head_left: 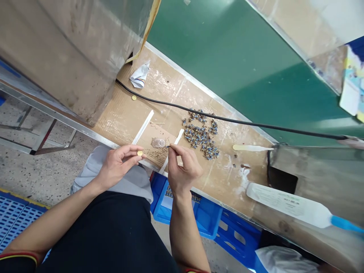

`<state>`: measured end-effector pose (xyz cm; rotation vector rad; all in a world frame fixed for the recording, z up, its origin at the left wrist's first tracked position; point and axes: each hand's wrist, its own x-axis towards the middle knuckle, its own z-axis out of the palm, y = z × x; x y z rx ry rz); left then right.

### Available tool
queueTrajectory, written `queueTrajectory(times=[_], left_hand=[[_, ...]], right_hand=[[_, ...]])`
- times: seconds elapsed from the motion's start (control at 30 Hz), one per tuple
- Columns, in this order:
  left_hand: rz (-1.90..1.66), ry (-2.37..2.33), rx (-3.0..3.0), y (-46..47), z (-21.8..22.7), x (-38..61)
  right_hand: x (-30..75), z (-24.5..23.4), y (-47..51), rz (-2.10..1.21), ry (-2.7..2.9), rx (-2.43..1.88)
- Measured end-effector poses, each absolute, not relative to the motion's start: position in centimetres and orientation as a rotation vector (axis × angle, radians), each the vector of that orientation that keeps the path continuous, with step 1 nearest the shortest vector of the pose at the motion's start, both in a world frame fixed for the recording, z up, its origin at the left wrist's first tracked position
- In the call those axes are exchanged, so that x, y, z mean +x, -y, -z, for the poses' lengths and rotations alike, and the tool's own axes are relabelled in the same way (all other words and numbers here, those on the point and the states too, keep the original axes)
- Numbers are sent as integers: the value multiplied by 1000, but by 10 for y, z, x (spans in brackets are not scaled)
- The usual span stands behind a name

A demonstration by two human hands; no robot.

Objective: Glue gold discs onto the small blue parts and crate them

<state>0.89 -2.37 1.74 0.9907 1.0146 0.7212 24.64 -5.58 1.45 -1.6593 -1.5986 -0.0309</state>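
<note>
My left hand (119,163) is at the table's front edge, thumb and fingers closed on a small round yellow disc (139,153). To its right, my right hand (183,167) is pinched above the table around something thin and dark, too small to name. Just left of those fingertips lies a small clear plastic cup (156,143). Tiny dark bits (157,154) are strewn on the tabletop between the hands. Beyond my right hand lies a spread of small blue-and-brass parts (199,134). A thin stick (157,123) rests behind the cup.
A black cable (170,105) crosses the cardboard-covered table. Another yellow disc (134,98) and a crumpled cloth (140,75) lie at the back left. At the right are a pale spatula (250,148) and a white bottle (290,204). Blue bins (210,220) sit below the edge.
</note>
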Motion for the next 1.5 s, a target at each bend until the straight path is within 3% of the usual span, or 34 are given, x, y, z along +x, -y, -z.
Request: queueTrajectory(times=[0.37, 0.7, 0.87, 1.13, 1.5], left_hand=[[-741, -973, 1122, 31, -36, 16], [-676, -924, 889, 24, -39, 11], [-684, -971, 1035, 19, -44, 5], [-707, -939, 1064, 21, -36, 0], [-658, -879, 892, 22, -33, 2]], right_hand=[[221, -51, 81, -311, 1458, -1476], [212, -34, 84, -818, 932, -1367], [225, -30, 75, -601, 969, -1449], [255, -16, 58, -144, 1548, -1632], [255, -16, 51, -98, 1680, -1561]])
